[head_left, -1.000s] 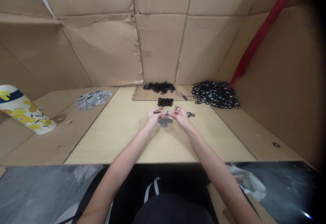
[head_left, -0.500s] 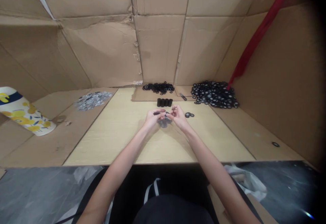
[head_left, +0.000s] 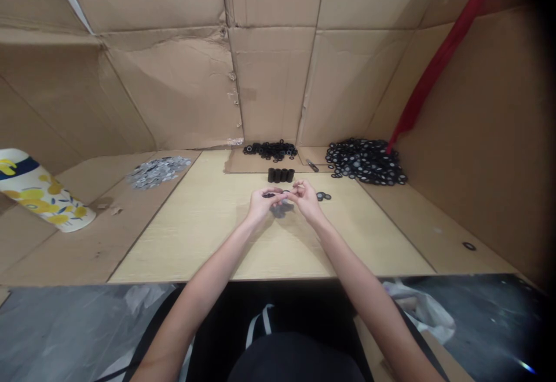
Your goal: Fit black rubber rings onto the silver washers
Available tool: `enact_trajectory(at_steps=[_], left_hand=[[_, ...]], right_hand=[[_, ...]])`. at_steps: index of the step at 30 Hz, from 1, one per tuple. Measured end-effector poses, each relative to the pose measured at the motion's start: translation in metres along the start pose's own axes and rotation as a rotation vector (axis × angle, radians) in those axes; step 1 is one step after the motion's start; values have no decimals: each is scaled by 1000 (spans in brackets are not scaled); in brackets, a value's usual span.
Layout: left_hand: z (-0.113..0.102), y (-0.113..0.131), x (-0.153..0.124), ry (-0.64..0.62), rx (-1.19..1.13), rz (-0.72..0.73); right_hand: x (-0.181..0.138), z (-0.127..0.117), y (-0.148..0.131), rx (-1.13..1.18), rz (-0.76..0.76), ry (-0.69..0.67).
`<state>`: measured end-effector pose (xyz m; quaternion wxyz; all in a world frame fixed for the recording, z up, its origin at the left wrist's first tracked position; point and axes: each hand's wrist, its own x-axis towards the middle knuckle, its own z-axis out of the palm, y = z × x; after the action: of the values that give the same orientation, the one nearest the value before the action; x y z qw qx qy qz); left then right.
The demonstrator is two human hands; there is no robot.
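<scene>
My left hand (head_left: pixel 261 204) is closed, with small black rings (head_left: pixel 268 195) showing between its fingers. Close by on the right, my right hand (head_left: pixel 306 201) has thumb and fingers pinched at a small dark ring (head_left: pixel 285 192) where the fingertips of both hands meet. Fingers partly cover this ring. Beneath the hands lies a little heap of grey discs (head_left: pixel 282 209) on the pale yellow board (head_left: pixel 195 231). A few black rings with grey centres (head_left: pixel 321 196) lie just right of my right hand. Beyond the fingers stand several short black stacks (head_left: pixel 281 175) in a row.
A pile of grey discs (head_left: pixel 158 172) lies left, near a patterned bottle (head_left: pixel 47 197). Loose black rings (head_left: pixel 273 150) and a cutter (head_left: pixel 311 165) are at the back. Black discs are heaped (head_left: pixel 365 161) right, below a red strip (head_left: pixel 430 75). Cardboard walls (head_left: pixel 273 81) enclose the table.
Both hands stay in almost the same place, fingertips together. The fingers have shifted slightly around the small ring, and the left hand's black rings have tilted a little.
</scene>
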<state>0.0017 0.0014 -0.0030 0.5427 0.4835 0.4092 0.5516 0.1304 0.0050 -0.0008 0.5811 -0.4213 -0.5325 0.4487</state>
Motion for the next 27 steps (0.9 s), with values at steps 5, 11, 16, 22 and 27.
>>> enact_trajectory(at_steps=[5,11,16,22,27], left_hand=[[5,2,-2,6,-58,18],[7,8,-2,134,-306,-44],[1,13,1,136,-339,-24],[-6,12,2,-17,-205,0],[-7,13,-1,-77,16,36]], right_hand=[[-1,2,0,132,-8,42],[0,9,-3,160,-24,48],[-1,15,-7,96,-39,5],[-4,6,-3,-4,-61,-121],[-6,1,6,-189,-164,-122]])
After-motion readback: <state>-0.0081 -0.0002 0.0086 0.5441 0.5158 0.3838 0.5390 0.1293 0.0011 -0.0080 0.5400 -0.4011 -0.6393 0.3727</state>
